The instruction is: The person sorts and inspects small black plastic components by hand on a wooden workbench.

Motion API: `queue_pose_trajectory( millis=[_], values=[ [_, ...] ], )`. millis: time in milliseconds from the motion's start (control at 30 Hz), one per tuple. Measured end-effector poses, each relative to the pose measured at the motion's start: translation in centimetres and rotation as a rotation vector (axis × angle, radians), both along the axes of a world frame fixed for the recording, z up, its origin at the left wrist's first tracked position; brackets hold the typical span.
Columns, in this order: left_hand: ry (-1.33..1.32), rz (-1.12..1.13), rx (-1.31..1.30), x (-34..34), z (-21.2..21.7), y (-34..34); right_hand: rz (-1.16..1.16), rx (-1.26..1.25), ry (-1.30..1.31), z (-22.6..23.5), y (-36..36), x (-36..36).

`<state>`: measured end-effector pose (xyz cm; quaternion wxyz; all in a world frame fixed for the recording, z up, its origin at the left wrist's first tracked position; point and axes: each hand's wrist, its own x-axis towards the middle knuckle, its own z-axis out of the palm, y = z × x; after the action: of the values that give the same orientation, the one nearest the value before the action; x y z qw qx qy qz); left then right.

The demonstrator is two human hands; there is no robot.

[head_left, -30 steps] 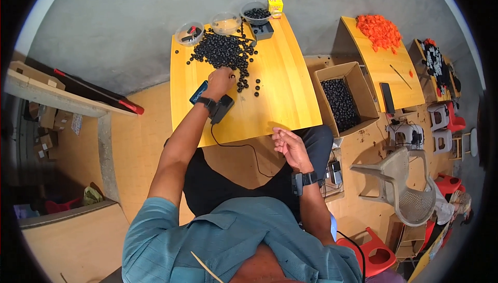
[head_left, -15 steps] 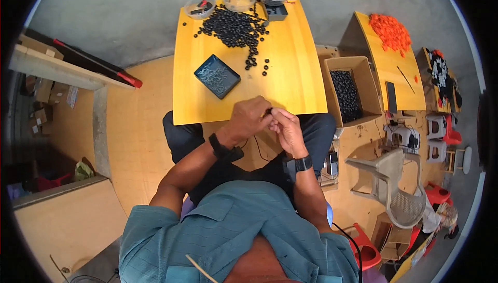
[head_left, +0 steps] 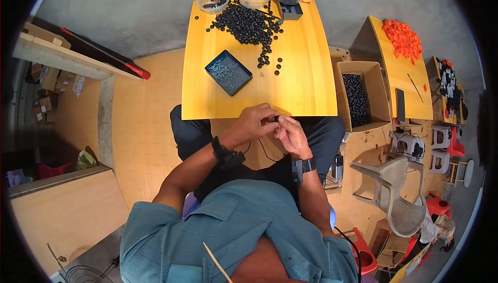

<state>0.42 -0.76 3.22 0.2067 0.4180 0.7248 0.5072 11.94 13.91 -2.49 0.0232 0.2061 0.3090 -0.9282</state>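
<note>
We find both hands meeting just off the near edge of the yellow bench [head_left: 311, 75]. The left hand [head_left: 257, 123] and right hand [head_left: 291, 135] pinch one small black ring [head_left: 276, 119] between fingertips, held close for fitting; the ring pile [head_left: 246, 21] lies at the far edge.

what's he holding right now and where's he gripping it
A small black ring, pinched between the fingertips of the left hand and right hand; the exact grip cannot be told.

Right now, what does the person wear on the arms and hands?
Both hands are bare, no gloves. The left hand has a black band with a small black device at the wrist. The right hand has a black watch-like band at the wrist. The forearms are bare; blue-grey shirt sleeves end near the elbows.
</note>
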Motion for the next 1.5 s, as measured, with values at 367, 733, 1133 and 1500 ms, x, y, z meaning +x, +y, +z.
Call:
queue_pose_trajectory(
  millis=[367, 733, 1133, 1500],
  values=[
    [0.431, 0.242, -0.378, -15.5, -5.5, -2.7, -0.108, -0.200, 0.197, -3.0, 4.2, 2.3],
    [0.660, 0.063, -0.433, -15.7, -8.1, -1.4, -0.138, -0.221, 0.218, -3.8, 4.7, 3.3],
    [0.268, 0.202, -0.115, -12.0, -2.7, -1.9, -0.059, -0.182, 0.199, -1.5, 2.4, 1.5],
    [0.274, -0.049, -0.016, -1.6, 3.6, 0.4, -0.027, -0.082, 0.149, 0.6, -0.3, -0.2]
  ],
)
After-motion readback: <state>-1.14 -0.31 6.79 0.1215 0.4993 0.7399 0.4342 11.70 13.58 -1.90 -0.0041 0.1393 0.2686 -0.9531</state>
